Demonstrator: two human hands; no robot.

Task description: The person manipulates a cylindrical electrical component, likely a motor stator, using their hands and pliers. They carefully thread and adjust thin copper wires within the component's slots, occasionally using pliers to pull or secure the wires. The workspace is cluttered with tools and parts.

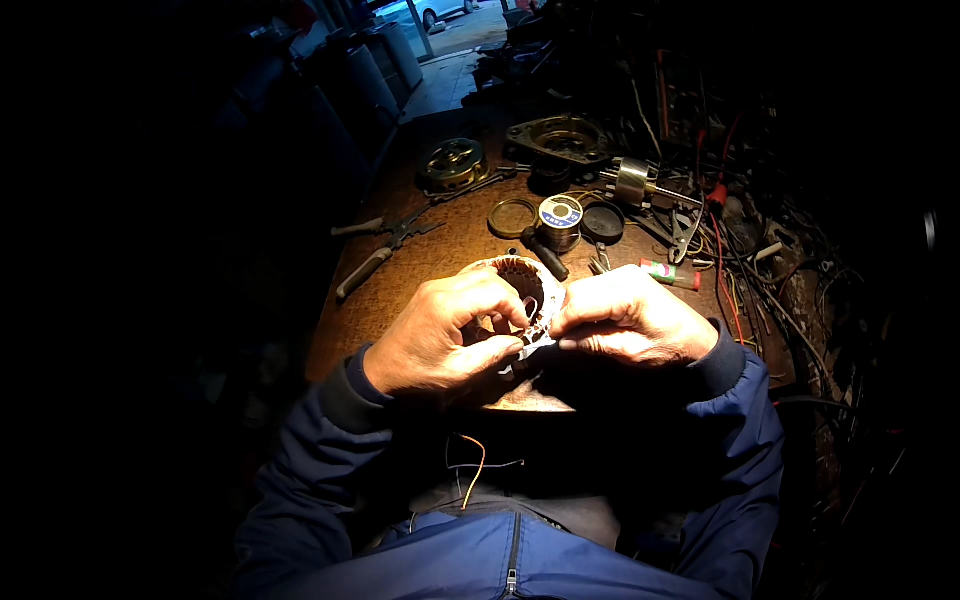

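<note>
A ring-shaped motor stator (548, 290), with pale lacing and windings round its rim, is between my hands above the table's near edge. My left hand (440, 335) is closed on its near left side, the index finger curled into the bore and the thumb at the lower rim. Against the right side of the rim, my right hand (640, 318) pinches with thumb and fingers pressed together. What lies between those fingertips is too small to make out. A small pale piece (535, 350) shows at the stator's lower edge. Below, an orange wire (480, 465) stands out near my lap.
Behind the stator stand a wire spool (560, 220), a metal ring (512, 218) and a dark round cap (603, 223). Pale-handled pliers (390, 240) lie left. Farther back are a brassy motor cover (453, 165), a flange (560, 138) and a rotor (632, 183). Tangled wires (740, 290) crowd the right.
</note>
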